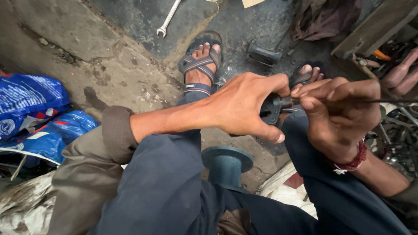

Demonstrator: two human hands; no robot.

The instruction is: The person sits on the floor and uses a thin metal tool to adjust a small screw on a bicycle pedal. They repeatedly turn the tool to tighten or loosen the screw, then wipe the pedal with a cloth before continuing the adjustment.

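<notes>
My left hand (244, 106) grips a small dark metal part (271, 109) held above my knees. My right hand (342, 115) pinches a thin dark wire or cable (392, 101) that runs off to the right edge, with its end at the metal part. Both hands meet at the part, fingers closed. The part is mostly hidden by my left palm and fingers.
A blue-green flanged spool (226, 162) stands between my legs. My sandalled feet (201, 65) rest on a greasy concrete floor. A spanner (167, 19) lies at the top. Blue plastic bags (30, 117) lie at left. Metal scrap and tools (394, 135) crowd the right.
</notes>
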